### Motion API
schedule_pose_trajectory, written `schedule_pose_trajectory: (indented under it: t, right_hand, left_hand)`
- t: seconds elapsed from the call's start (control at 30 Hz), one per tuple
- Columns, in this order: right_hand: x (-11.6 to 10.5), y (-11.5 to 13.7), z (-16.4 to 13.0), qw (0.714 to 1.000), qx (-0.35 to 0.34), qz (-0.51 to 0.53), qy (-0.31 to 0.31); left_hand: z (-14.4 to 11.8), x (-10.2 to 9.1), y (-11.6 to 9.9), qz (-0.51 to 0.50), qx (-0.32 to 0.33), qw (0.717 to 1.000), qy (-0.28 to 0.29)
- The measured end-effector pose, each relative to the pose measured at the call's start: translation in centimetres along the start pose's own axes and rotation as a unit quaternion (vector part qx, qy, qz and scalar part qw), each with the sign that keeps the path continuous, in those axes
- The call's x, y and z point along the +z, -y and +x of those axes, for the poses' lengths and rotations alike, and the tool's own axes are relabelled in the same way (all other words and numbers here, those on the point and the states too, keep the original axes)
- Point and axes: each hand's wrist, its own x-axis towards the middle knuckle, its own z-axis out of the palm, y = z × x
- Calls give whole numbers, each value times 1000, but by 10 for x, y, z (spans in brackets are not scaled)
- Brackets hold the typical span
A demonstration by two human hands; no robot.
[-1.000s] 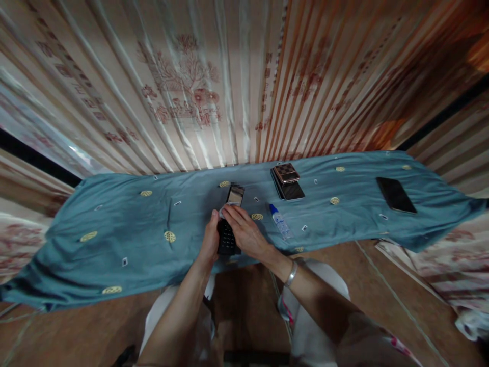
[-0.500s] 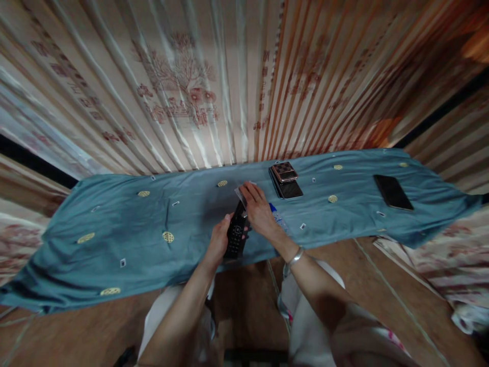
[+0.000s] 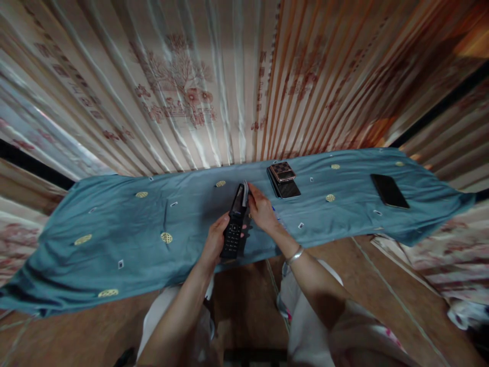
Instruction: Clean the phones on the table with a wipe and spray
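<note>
Over the middle of the bench (image 3: 114,229), just above its blue cloth (image 3: 344,214), the left hand (image 3: 216,239) holds an open flip phone (image 3: 233,229) by its keypad half, fingers wrapped round the edges and clamped on it, thumb along the near side. The right hand (image 3: 263,211) meets the upper, screen half, its fingers pinched together on a small pale wipe (image 3: 246,192) pressed at that half's edge. The phone looks light and rigid, with slick plastic and a glass screen that could scratch; its hinge is the weak spot, so the keypad body is the sound place to grip, not the lid. Well apart to the right lie stacked phones (image 3: 283,181) and a dark smartphone (image 3: 388,190).
</note>
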Motion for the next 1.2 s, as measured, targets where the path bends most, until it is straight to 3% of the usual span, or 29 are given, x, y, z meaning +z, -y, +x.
schedule_pose_trajectory:
  t: [0.23, 0.4, 0.67, 0.83, 1.07, 1.2]
  right_hand:
    - [10, -2, 5, 977, 124, 169, -37]
    - [12, 1, 1, 973, 154, 169, 20]
    - [9, 25, -15, 991, 94, 18, 98]
    - [7, 36, -25, 989, 12, -37, 143]
    - [6, 31, -26, 998, -12, -16, 62]
    - [10, 34, -30, 994, -66, -31, 76]
  left_hand:
    - [-5, 3, -5, -12, -2, 1000, 4]
    - [-2, 2, -4, -31, 28, 999, -3]
    - [6, -3, -4, -42, 50, 997, -26]
    - [8, -9, -10, -36, 95, 994, -28]
    - [12, -12, -10, -59, 98, 993, -39]
    - [15, -14, -4, -55, 118, 990, -60]
